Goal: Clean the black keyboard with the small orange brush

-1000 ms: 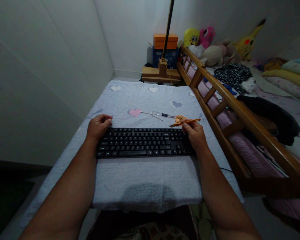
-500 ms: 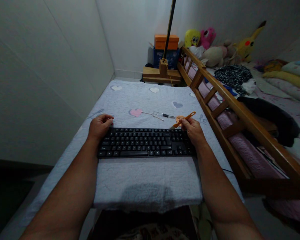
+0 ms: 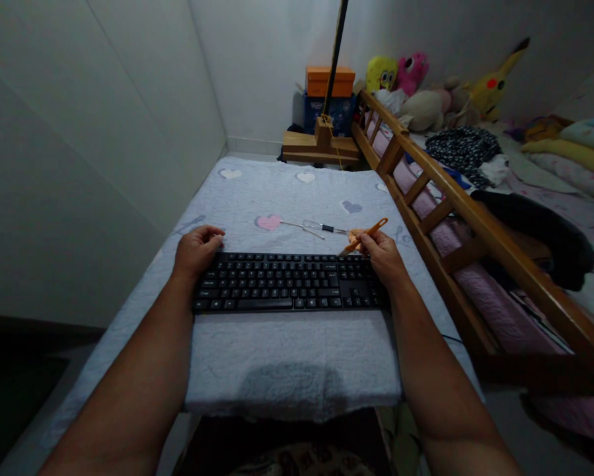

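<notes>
A black keyboard (image 3: pixel 277 284) lies crosswise on the cloth-covered table. At its upper left corner is my left hand (image 3: pixel 197 250), fingers curled and closed, gripping the keyboard's end. My right hand (image 3: pixel 380 252) pinches an orange-handled brush (image 3: pixel 374 229) over the upper right of the keyboard. The pale bristles point down and left, close to the top row of keys. Behind the brush lies a crumpled orange cloth (image 3: pixel 354 234), partly hidden by my fingers. Beyond the keyboard are a thin tool with a black collar (image 3: pixel 328 229) and a thin pale stick (image 3: pixel 312 233).
The table's light blue cloth (image 3: pixel 287 350) has heart patterns. On the right runs a wooden bed rail (image 3: pixel 440 192), with plush toys (image 3: pixel 423 109) and clothes behind it. A wooden stand (image 3: pixel 301 147) with a black pole and an orange box (image 3: pixel 330 81) are at the back.
The brush in my right hand has shifted slightly right, its bristles moving along the keyboard's upper edge. My left hand and the keyboard stay nearly in place.
</notes>
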{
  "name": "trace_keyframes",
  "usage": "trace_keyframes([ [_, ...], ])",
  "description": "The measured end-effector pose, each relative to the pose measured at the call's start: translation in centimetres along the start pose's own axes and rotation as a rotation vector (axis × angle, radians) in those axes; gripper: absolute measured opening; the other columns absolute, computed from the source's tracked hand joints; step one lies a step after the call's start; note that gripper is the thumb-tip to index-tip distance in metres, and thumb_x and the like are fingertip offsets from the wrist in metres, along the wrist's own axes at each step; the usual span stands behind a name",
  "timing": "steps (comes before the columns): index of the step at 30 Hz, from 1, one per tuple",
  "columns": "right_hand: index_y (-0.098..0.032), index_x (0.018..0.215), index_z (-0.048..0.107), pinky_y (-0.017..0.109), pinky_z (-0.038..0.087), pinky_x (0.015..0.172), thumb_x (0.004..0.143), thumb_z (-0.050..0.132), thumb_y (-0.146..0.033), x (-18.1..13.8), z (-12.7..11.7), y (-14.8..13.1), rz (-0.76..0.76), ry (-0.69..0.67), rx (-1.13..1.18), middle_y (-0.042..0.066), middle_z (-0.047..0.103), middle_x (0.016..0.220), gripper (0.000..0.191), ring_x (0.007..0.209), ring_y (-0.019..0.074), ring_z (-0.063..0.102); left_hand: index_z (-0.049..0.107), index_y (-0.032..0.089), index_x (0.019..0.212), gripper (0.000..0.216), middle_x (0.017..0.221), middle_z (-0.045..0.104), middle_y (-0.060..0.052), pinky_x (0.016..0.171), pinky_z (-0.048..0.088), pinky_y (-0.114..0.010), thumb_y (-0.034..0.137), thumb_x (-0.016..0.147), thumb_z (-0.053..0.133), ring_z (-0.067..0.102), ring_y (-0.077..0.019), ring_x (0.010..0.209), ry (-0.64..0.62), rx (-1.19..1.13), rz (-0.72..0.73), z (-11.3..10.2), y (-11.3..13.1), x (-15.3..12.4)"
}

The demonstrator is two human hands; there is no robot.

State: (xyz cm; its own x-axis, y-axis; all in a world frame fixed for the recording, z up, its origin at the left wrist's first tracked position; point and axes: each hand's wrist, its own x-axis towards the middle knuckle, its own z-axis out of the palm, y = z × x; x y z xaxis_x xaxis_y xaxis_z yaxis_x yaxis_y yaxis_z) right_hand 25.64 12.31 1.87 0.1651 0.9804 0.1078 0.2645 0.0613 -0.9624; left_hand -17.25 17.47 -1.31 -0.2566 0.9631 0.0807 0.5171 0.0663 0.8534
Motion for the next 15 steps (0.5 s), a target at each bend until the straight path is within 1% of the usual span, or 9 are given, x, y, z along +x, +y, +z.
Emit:
trace_keyframes([
  [4, -0.020, 0.100, 0.077, 0.030, 0.048, 0.066, 0.086, 0.072, -0.058, 0.1, -0.1, 0.3, -0.019, -0.023, -0.033, 0.001, 0.070, 0.079, 0.041, 0.069, 0.0163, 0.058, 0.076, 0.022, 0.088, 0.026, 0.074, 0.072, -0.003, 0.077, 0.053, -0.035, 0.039, 0.072, 0.066, 0.066, -0.0224, 0.073, 0.008, 0.017, 0.010, 0.0, -0.1, 0.1],
  [8, -0.019, 0.106, 0.077, 0.033, 0.052, 0.074, 0.090, 0.068, -0.057, 0.1, -0.8, 0.4, -0.053, -0.020, -0.107, 0.005, 0.077, 0.090, 0.043, 0.076, 0.0187, 0.063, 0.076, 0.022, 0.089, 0.026, 0.074, 0.071, -0.002, 0.074, 0.053, -0.033, 0.039, 0.072, 0.066, 0.065, -0.0213, 0.071, 0.000, 0.017, 0.005, 0.0, -0.1, 0.1],
  [10, -0.019, 0.105, 0.077, 0.034, 0.053, 0.077, 0.091, 0.066, -0.055, 0.1, -1.2, 0.2, -0.070, -0.022, -0.139, 0.006, 0.079, 0.093, 0.041, 0.080, 0.0202, 0.066, 0.076, 0.022, 0.089, 0.026, 0.074, 0.071, -0.002, 0.073, 0.052, -0.033, 0.039, 0.072, 0.066, 0.065, -0.0210, 0.071, -0.002, 0.020, 0.007, 0.0, -0.2, 0.1],
  [12, -0.020, 0.101, 0.076, 0.035, 0.054, 0.078, 0.093, 0.064, -0.054, 0.0, -1.6, -0.2, -0.094, -0.024, -0.168, 0.007, 0.079, 0.092, 0.038, 0.081, 0.0212, 0.067, 0.075, 0.022, 0.088, 0.025, 0.074, 0.071, -0.002, 0.074, 0.053, -0.033, 0.039, 0.072, 0.065, 0.064, -0.0213, 0.071, -0.001, 0.022, 0.012, 0.0, -0.2, 0.1],
  [15, -0.021, 0.095, 0.075, 0.035, 0.054, 0.077, 0.093, 0.065, -0.054, -0.3, -2.3, -0.7, -0.117, -0.006, -0.230, 0.005, 0.076, 0.082, 0.034, 0.078, 0.0224, 0.068, 0.075, 0.022, 0.088, 0.025, 0.074, 0.071, -0.003, 0.075, 0.053, -0.034, 0.039, 0.072, 0.065, 0.065, -0.0219, 0.072, 0.000, 0.016, 0.010, 0.0, -0.2, 0.1],
])
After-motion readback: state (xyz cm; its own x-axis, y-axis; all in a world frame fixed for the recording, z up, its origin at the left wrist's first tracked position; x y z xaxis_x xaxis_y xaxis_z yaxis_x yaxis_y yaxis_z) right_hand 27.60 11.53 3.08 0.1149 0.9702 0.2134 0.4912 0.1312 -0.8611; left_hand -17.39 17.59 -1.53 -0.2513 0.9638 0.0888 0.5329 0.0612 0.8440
